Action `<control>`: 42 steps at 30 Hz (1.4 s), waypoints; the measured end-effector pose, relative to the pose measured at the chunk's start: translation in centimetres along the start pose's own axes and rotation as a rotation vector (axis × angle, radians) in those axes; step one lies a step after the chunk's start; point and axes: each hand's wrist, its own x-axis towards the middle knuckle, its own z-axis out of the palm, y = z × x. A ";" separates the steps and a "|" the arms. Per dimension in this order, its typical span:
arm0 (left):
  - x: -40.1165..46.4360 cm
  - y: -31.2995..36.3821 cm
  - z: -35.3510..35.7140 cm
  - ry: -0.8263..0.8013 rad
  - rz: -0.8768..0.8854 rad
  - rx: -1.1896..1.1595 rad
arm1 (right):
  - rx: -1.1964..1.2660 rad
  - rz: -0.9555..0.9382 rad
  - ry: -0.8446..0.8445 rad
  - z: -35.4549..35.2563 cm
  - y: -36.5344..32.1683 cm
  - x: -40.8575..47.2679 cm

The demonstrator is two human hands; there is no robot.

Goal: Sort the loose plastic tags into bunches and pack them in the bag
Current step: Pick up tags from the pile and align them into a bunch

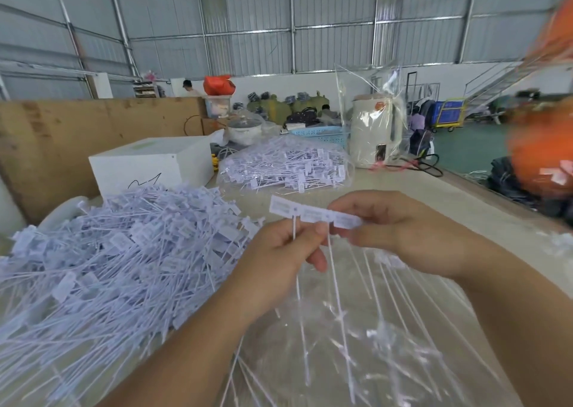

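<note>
Tags [314, 213] pinched in both grips, left hand [280, 251] on stems, right hand [393, 230] on heads. Best squared flush, tails hanging straight over bag [387, 344].

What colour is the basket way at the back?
Light blue basket, seen in the head view.

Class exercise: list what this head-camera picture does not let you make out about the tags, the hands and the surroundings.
- Print on the held tags: too small and blurred.
- How many tags the left hand and right hand hold: fingers hide the stems.
- Orange object: blurred, cut off by the right edge.
- Loose pile: cut off at left.
</note>
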 end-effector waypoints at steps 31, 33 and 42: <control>0.6 -0.1 -1.2 0.076 -0.006 -0.045 | -0.007 -0.094 0.084 2.3 1.7 1.0; 0.6 0.3 -0.8 0.123 -0.027 -0.146 | 0.000 -0.108 0.164 2.5 1.8 1.3; 0.2 1.8 1.3 0.304 -0.226 -0.764 | -0.223 -0.232 0.449 5.3 1.3 1.6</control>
